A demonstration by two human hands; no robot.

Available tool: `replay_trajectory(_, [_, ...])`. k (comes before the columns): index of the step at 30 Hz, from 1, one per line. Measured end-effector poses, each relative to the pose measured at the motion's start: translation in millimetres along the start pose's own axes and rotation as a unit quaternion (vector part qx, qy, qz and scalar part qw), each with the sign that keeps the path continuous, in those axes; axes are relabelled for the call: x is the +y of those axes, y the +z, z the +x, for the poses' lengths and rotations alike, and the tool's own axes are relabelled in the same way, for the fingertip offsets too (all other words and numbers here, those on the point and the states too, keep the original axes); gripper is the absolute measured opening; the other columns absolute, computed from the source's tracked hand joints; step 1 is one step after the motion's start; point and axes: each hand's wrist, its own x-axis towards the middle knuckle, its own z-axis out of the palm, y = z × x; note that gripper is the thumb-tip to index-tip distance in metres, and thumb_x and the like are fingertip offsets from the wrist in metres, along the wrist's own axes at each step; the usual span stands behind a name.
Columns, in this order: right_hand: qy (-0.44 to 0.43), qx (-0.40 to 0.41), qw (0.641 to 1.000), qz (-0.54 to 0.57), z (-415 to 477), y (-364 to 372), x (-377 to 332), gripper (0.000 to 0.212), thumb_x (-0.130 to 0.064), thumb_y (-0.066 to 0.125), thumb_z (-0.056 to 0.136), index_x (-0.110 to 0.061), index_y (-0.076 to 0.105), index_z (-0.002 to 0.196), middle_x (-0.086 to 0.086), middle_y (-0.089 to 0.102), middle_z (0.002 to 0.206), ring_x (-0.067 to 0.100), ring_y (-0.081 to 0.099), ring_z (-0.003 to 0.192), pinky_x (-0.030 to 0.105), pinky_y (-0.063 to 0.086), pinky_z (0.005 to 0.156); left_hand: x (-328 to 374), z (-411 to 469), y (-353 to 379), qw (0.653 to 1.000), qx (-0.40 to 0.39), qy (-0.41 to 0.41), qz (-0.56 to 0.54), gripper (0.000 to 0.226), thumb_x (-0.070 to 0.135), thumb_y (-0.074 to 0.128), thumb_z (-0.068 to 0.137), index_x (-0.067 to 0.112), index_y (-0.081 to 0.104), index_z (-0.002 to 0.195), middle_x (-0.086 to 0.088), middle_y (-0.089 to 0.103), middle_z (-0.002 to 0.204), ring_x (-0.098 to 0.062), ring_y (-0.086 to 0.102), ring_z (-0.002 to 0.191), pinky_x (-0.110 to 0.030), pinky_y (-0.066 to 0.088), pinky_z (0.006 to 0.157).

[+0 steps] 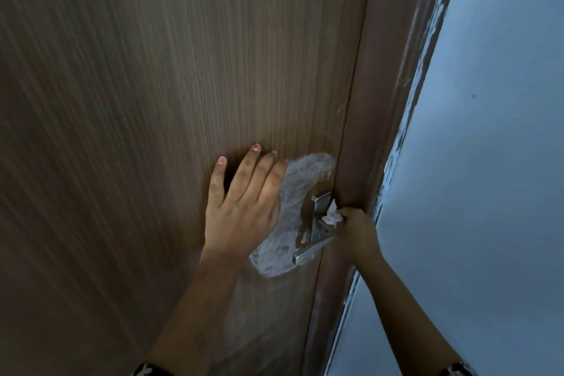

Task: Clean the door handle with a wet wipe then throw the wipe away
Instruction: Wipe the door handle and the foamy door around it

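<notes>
2 hands work on a brown door (152,101). Left hand (241,207) lies flat, fingers straight, just left of the door handle (310,250). Right hand (358,230) fingers pinch the wet wipe (332,217) against its plate.

The door (152,101) under my left hand (241,210) is matt brown wood grain, finely streaked. The door handle (312,249) is brushed silvery metal, over wrinkled, cloudy plastic film (293,180). The wet wipe (332,217) pinched in my right hand (358,229) is soft, white and crumpled.
</notes>
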Motion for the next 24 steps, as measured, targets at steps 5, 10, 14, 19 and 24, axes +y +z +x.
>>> replay_trajectory(5, [0.012,-0.086,0.993,-0.081,1.3,-22.4,8.0,0.019,-0.010,0.058,0.089,0.000,0.069,0.101,0.018,0.070,0.102,0.028,0.066,0.092,0.018,0.042,0.069,-1.3,0.6,0.7,1.000,-0.003,0.002,0.000,0.041,0.028,0.050,0.095,0.018,0.051,0.134,0.001,0.055,0.134,-0.019,0.042,0.133,-0.047,0.010,0.119])
replay_trajectory(10, [-0.021,-0.003,0.998,-0.064,-13.4,-35.3,16.9,0.019,-0.010,0.056,0.089,-0.005,0.074,0.086,0.010,0.071,0.079,0.017,0.064,0.066,0.000,0.036,0.051,-1.2,1.3,0.9,1.000,-0.004,0.001,-0.004,0.041,0.028,0.052,0.094,0.018,0.051,0.134,0.001,0.056,0.133,-0.019,0.043,0.133,-0.047,0.009,0.119])
replay_trajectory(14, [-0.085,0.090,0.992,-0.030,-21.3,-23.1,3.2,0.021,-0.024,0.056,0.092,-0.018,0.064,0.073,-0.011,0.053,0.058,0.008,0.054,0.054,0.002,0.034,0.046,-0.9,1.3,-0.9,1.000,-0.005,-0.003,-0.011,0.043,0.028,0.054,0.092,0.018,0.051,0.134,0.001,0.056,0.133,-0.018,0.043,0.133,-0.047,0.011,0.119])
replay_trajectory(19, [-0.126,0.055,0.984,-0.110,-26.6,9.6,-2.3,0.018,-0.018,0.049,0.094,-0.010,0.065,0.101,0.008,0.070,0.090,0.023,0.066,0.078,0.019,0.043,0.063,-1.3,1.9,-1.3,1.000,-0.005,-0.004,-0.017,0.042,0.027,0.055,0.092,0.018,0.053,0.132,0.001,0.058,0.132,-0.018,0.044,0.132,-0.048,0.014,0.118])
replay_trajectory(24, [-0.089,0.064,0.987,-0.115,-25.7,7.2,5.2,0.016,-0.019,0.050,0.093,-0.008,0.060,0.099,0.010,0.070,0.093,0.025,0.067,0.082,0.019,0.036,0.065,-0.7,1.4,-0.5,1.000,-0.014,-0.004,-0.023,0.040,0.028,0.049,0.095,0.018,0.050,0.135,0.000,0.058,0.133,-0.019,0.043,0.133,-0.047,0.009,0.119])
